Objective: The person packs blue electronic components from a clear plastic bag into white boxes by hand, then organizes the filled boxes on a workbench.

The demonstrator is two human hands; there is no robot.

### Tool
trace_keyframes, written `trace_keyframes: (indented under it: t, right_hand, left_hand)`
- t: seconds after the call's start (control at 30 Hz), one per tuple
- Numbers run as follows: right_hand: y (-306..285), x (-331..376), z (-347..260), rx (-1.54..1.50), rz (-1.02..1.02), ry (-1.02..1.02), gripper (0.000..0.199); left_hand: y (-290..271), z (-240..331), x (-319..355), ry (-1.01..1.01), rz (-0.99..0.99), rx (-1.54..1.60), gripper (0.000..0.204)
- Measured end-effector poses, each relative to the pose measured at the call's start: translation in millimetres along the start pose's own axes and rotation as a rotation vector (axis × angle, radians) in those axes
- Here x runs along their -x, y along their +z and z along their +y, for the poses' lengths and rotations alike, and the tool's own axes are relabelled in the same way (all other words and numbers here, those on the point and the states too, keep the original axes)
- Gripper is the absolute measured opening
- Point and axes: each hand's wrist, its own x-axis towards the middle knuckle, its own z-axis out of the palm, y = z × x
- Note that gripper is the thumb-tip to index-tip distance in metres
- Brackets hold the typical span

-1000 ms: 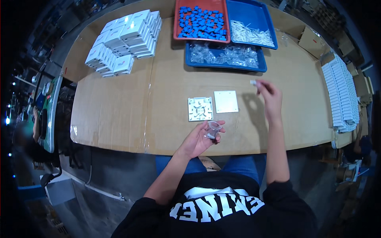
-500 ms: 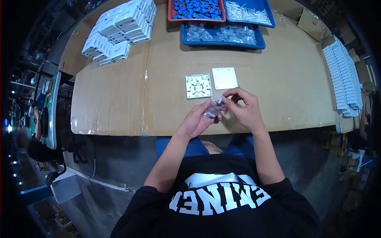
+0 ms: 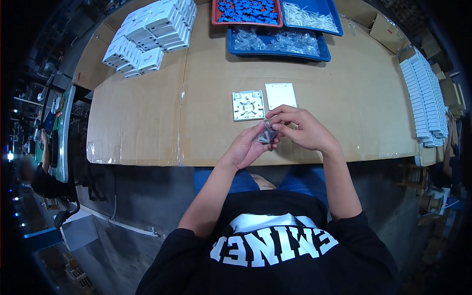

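White boxes (image 3: 155, 37): well left of the small bag (image 3: 267, 134); print unreadable.
Left hand (image 3: 243, 147): half curled, holding the bag.
Red tray (image 3: 246, 24): beyond the bag; blue pieces (image 3: 248, 11).
Small bag: between the hands; something pale inside.
Shirt (image 3: 275, 278): below the bag; white letters.
Blue trays (image 3: 280, 56): beyond the bag; clear pouches (image 3: 297, 41) in lower, white sticks (image 3: 309, 19) in upper.
Right hand (image 3: 307, 130): bent, fingertips at the bag; grip I cannot tell.

White capitals (image 3: 286, 247) span the black shirt (image 3: 275, 281); marks (image 3: 152, 58) on the stacked white boxes (image 3: 158, 18) are too small to read.
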Motion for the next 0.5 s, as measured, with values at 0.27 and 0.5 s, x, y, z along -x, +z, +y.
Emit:
trace_keyframes:
  t: [0.27, 0.5]
  right_hand:
    - [3, -5, -6, -0.018, -0.153, 0.079, 0.026]
    - [-14, -10, -10, 0.023, -0.247, 0.054, 0.031]
  left_hand:
    - [-1, 1, 0, 0.023, 0.045, -0.041, 0.040]
    - [-18, -6, -2, -0.005, -0.050, -0.050, 0.048]
